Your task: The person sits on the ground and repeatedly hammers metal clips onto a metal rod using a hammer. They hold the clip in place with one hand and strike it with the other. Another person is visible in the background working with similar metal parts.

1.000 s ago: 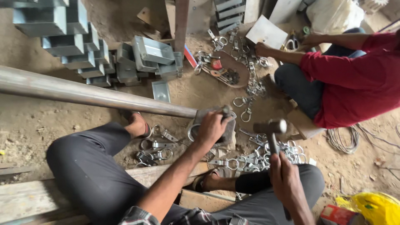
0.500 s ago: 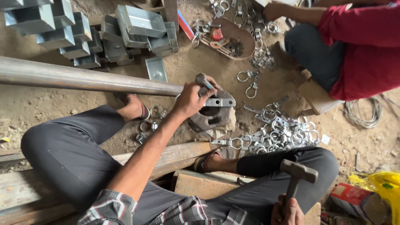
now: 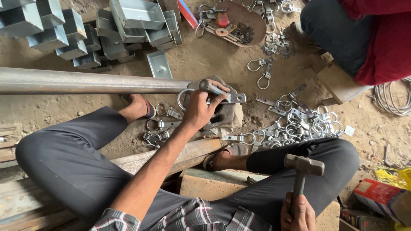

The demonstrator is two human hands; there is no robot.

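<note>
My left hand (image 3: 199,109) grips a flat metal ring clamp (image 3: 229,98) and holds it against the end of a long steel pipe (image 3: 85,81), over a dark metal block (image 3: 224,114) on the dirt floor. My right hand (image 3: 297,213), at the bottom edge above my right knee, is closed on the handle of a hammer (image 3: 304,165). The hammer's head points up and sits well clear of the clamp.
Several loose ring clamps (image 3: 299,124) lie right of the block, more by my left foot (image 3: 160,128). Galvanised metal boxes (image 3: 107,30) are stacked beyond the pipe. A tray of small parts (image 3: 239,21), a seated person in red (image 3: 376,38) and a wire coil (image 3: 391,98) are at right.
My left hand moved from the block to the pipe's end with the clamp in it. My right hand drew the hammer back from the block toward my lap.
</note>
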